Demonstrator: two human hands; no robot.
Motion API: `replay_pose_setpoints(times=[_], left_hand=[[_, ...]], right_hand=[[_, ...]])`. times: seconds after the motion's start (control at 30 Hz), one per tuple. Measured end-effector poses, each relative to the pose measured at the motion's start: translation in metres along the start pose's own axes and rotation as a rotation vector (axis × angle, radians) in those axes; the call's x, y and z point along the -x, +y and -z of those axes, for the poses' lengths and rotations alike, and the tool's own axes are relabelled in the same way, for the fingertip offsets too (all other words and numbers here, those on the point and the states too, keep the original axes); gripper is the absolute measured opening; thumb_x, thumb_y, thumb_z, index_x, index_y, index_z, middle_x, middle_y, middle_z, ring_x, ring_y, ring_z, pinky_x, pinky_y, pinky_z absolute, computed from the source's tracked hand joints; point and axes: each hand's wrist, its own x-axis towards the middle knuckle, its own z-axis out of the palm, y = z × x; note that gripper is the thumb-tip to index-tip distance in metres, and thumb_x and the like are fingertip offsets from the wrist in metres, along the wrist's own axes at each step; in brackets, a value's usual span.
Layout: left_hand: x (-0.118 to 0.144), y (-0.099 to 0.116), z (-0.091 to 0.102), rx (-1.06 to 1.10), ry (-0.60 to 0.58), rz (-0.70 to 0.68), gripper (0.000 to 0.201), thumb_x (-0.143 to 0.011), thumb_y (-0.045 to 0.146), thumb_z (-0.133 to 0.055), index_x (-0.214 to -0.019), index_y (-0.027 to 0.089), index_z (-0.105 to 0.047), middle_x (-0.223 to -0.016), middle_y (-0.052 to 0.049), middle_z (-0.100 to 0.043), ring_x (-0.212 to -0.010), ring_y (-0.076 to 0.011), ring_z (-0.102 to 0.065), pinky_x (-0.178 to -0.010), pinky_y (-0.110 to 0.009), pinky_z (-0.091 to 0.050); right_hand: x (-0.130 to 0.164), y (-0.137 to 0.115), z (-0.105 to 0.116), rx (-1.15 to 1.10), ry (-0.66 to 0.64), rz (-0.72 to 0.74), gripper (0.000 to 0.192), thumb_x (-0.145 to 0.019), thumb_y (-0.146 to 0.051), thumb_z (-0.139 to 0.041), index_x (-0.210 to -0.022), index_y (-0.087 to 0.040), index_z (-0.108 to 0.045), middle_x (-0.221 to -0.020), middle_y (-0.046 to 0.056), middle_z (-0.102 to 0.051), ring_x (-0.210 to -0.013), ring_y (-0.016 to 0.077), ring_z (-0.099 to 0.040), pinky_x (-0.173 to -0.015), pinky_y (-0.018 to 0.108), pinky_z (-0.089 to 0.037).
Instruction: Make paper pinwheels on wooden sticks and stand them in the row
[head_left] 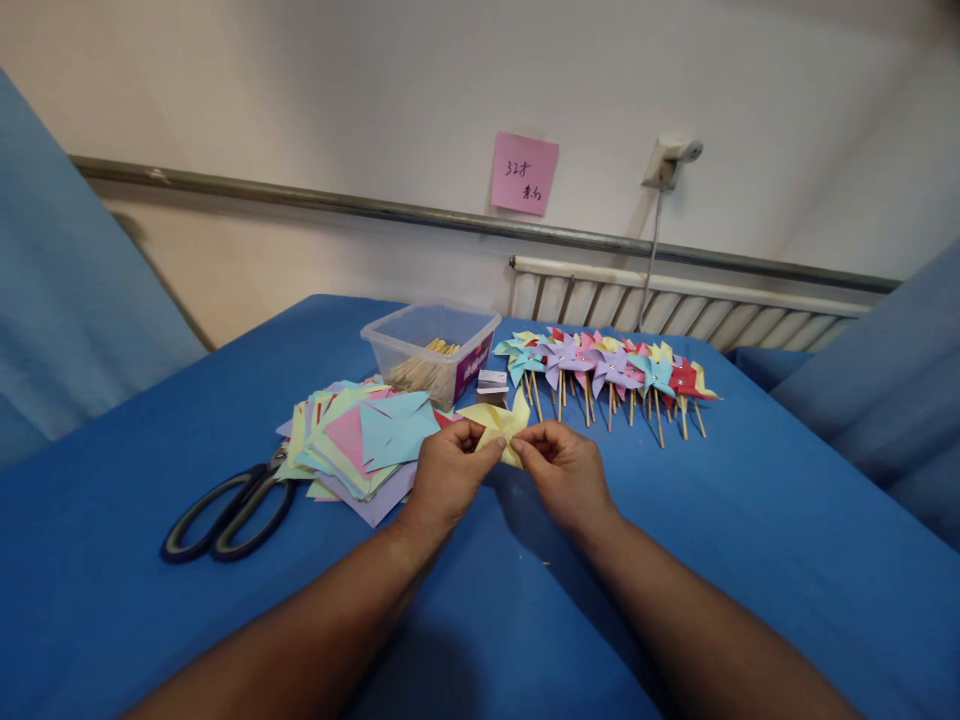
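pink sticky note [524, 173] on wall: handwritten "32" plus unclear characters | tub label [473, 368]: illegible

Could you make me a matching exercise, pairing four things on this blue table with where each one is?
Things:
1. scissors
2. clear tub
3. finished pinwheels
4. yellow paper

Places:
A. in a row at the far right
B. pinched between left hand and right hand
C. far left, beside the paper stack
D. behind the paper stack, holding sticks

Pairs: 1-C, 2-D, 3-A, 4-B
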Motion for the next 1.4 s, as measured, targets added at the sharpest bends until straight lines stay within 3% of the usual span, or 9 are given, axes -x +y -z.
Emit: replay_pose_setpoints(times=[0.7, 1.4], left_hand=[[0.0011, 0.0020, -0.0001, -0.033, 0.029, -0.028, 0.022, -0.059, 0.033, -0.073, -0.060, 0.015, -0.061, -0.055, 0.002, -0.059, -0.052, -0.0114, -0.050, -0.050, -0.022, -0.035], [0.0020, 0.0028, -0.0010, 0.016, 0.010, 0.029, 0.023, -0.060, 0.032, -0.073, -0.063, 0.014, -0.060, -0.057, 0.003, -0.057, -0.053, -0.0099, -0.049, -0.051, -0.021, -0.035]], right_hand=[[0.0003, -0.0010, -0.0027, -0.095, 0.010, -0.065, 0.012, -0.076, -0.029, -0.063, -0.074, -0.019, -0.068, -0.065, 0.001, -0.068, -0.057, 0.0132, -0.060, -0.053, 0.023, -0.047], [-0.0017, -0.0042, -0.0021, -0.192, -0.009, -0.135, 0.014, -0.074, -0.031, -0.064, -0.073, -0.017, -0.067, -0.059, -0.002, -0.062, -0.051, 0.0108, -0.053, -0.050, 0.022, -0.041]])
